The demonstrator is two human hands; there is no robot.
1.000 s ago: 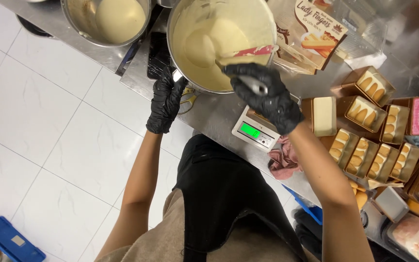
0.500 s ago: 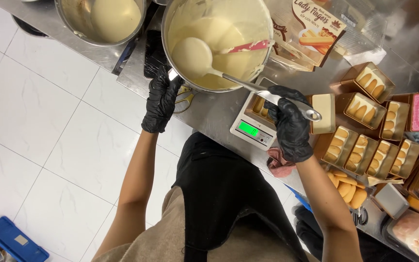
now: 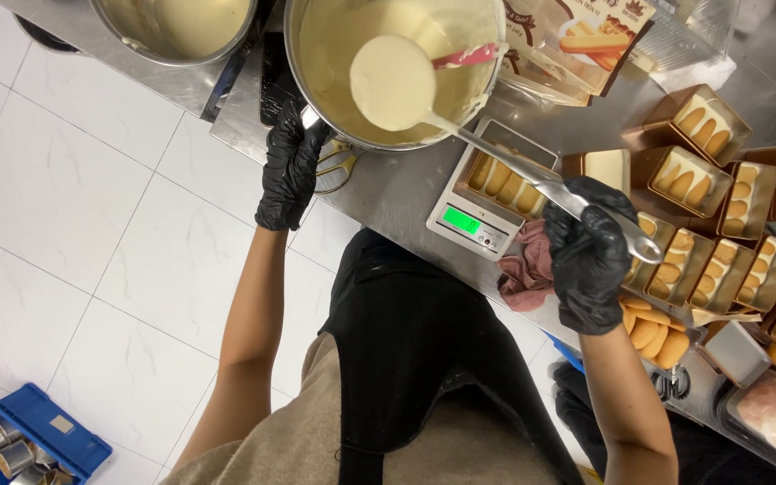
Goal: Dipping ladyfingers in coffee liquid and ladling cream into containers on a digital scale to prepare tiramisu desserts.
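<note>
My right hand (image 3: 588, 250), in a black glove, grips the handle of a metal ladle (image 3: 394, 83) whose bowl is heaped with pale cream, held just above a big steel bowl of cream (image 3: 309, 81). A pink spatula (image 3: 466, 57) lies inside that bowl. My left hand (image 3: 287, 166), also gloved in black, rests against the near rim of the bowl. Under the ladle's handle a small brown box of finger biscuits (image 3: 502, 178) sits on a white kitchen scale (image 3: 465, 223) with a green display.
Several brown boxes (image 3: 699, 266) of biscuits, some topped with cream, crowd the steel counter (image 3: 388, 189) on the right. A second steel bowl (image 3: 175, 27) stands at the left. A pink cloth (image 3: 524, 269) lies at the counter's edge. A blue crate (image 3: 20, 440) of tins stands on the white floor.
My right hand slid down the ladle's handle and lifted the ladle, full of cream, out of the bowl toward the scale. My left hand stayed on the bowl.
</note>
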